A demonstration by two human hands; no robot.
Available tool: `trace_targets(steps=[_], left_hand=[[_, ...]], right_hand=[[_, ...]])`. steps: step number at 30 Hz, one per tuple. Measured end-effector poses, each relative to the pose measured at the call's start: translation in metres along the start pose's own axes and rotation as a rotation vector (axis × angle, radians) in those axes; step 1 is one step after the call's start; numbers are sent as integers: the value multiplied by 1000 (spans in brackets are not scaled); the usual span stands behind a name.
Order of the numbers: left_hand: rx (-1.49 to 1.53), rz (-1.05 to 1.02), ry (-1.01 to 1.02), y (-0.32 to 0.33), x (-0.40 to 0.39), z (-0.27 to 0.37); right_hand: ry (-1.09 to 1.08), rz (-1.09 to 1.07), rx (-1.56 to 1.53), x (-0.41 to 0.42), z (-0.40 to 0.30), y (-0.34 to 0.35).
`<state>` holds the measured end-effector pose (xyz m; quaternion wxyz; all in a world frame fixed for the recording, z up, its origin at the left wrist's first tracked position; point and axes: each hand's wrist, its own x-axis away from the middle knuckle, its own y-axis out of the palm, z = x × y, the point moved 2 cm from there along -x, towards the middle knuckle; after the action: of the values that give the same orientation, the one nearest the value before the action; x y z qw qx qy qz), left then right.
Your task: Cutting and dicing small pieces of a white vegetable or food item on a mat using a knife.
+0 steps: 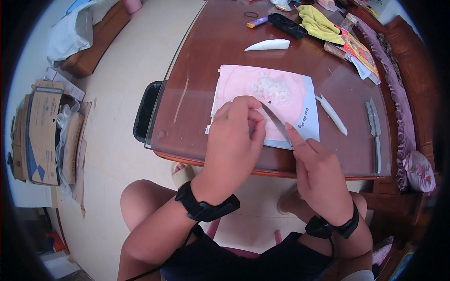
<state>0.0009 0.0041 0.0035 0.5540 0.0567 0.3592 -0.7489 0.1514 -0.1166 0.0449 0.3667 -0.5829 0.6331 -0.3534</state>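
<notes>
My left hand [242, 123] is over the left part of a pink printed sheet [235, 80], its fingers curled and pinched together near the tip of a knife; whether something small is between them is hidden. My right hand [313, 165] is closed round the knife's handle, the index finger along the back of the blade [276, 121]. The blade slants up and left over the sheet. Beyond it lies a pile of small white pieces [270, 86], with a tiny dark bit below. A long white piece [332, 114] lies right of the sheet, and a white wedge-shaped piece [269, 45] lies behind it.
A metal peeler-like tool [374, 133] lies near the right edge of the glass-topped table [190, 137]. Farther back are a yellow cloth [318, 23], a black case [287, 25] and a purple-and-orange tube [257, 22]. A black bin [149, 112] stands beside the table's left edge.
</notes>
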Motion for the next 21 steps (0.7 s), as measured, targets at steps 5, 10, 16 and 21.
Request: trace_targets(steps=[5,10,16,21], left_hand=[[12,10,-2,1,0,-1],[1,10,0,0,0,0],[-13,-4,-40,3,-2,1],[5,-16,-35,-2,-2,2]], right_hand=[[20,50,-24,-1,-5,2],[1,39,-15,-2,-6,2],[6,25,377,-7,-12,5],[-3,125,218,-7,-6,16]])
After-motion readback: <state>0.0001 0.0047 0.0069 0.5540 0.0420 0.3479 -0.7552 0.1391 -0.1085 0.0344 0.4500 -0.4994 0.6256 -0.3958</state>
